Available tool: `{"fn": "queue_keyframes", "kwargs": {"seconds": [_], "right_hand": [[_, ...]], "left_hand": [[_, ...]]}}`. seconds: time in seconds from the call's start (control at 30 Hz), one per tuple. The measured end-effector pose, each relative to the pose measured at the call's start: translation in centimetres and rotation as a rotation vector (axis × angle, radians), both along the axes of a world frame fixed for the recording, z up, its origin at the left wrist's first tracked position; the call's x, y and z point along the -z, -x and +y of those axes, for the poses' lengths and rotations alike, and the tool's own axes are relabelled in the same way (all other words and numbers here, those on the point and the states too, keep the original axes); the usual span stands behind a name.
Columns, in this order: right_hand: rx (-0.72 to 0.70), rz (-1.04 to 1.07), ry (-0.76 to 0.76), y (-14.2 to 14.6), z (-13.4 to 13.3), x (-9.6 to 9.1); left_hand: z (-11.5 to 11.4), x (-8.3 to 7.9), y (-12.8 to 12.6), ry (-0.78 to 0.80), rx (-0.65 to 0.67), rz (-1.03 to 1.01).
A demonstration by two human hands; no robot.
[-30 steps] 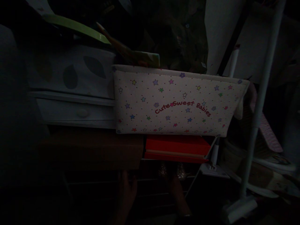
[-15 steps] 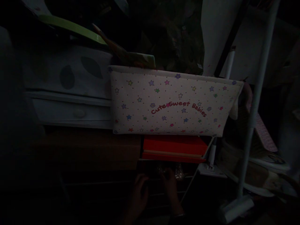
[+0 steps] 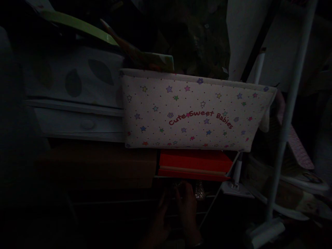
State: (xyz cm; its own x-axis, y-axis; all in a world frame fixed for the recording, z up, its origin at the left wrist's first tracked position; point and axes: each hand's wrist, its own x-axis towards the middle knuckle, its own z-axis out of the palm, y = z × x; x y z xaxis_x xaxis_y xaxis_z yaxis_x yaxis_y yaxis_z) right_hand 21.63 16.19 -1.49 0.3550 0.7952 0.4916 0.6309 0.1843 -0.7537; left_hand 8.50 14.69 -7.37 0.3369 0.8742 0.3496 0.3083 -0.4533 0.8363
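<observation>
In the dim lower middle, both of my hands reach in at a rack below a red box (image 3: 194, 160). My right hand (image 3: 188, 204) has its fingers curled at a small glittery silver thing (image 3: 176, 184), mostly hidden by the fingers and the dark. Just right of that hand is a second glittery silver piece (image 3: 200, 190), shaped like part of a shoe. My left hand (image 3: 162, 211) is beside the right one, fingers stretched out and apart towards the glittery thing; nothing shows in its grasp.
Above stands a white star-patterned fabric bin (image 3: 186, 107) lettered "Cute Sweet Babies". At left are a white drawer unit (image 3: 77, 121) and a brown box (image 3: 103, 164). A pale pole (image 3: 287, 114) with a broad foot slants down the right side, before piled things.
My left hand has moved right and up, closer to my right hand, and its fingers have straightened. My right hand's fingers have curled further at the glittery thing. The view has shifted slightly.
</observation>
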Motion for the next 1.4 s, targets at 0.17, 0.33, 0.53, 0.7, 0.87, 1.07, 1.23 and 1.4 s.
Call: {"fn": "queue_keyframes", "kwargs": {"seconds": [0.17, 0.33, 0.53, 0.7, 0.87, 1.07, 1.23, 1.4], "right_hand": [[-0.010, -0.025, 0.082, 0.2, 0.2, -0.6], [-0.064, 0.053, 0.050, 0.6, 0.5, 0.3], [-0.164, 0.326, 0.035, 1.9, 0.0, 1.1], [-0.167, 0.366, 0.095, 1.8, 1.1, 2.8], [-0.292, 0.472, 0.096, 2.1, 2.4, 4.3], [-0.328, 0.477, 0.088, 2.4, 2.5, 3.9], [-0.370, 0.491, 0.098, 2.2, 2.6, 3.6], [-0.402, 0.473, 0.116, 1.7, 2.9, 3.7]], "left_hand": [[0.2, 0.5, -0.7, -0.031, 0.004, -0.079], [0.2, 0.2, -0.8, -0.019, -0.001, -0.075], [0.6, 0.0, -0.7, 0.017, -0.019, -0.136], [0.5, 0.4, -0.8, 0.020, -0.016, -0.129], [0.5, 1.1, -0.8, 0.092, -0.036, -0.085], [0.4, 0.6, -0.4, 0.092, 0.000, -0.086], [0.2, -0.4, -0.1, 0.118, 0.022, -0.080], [0.1, -0.8, -0.1, 0.133, 0.047, -0.075]]}}
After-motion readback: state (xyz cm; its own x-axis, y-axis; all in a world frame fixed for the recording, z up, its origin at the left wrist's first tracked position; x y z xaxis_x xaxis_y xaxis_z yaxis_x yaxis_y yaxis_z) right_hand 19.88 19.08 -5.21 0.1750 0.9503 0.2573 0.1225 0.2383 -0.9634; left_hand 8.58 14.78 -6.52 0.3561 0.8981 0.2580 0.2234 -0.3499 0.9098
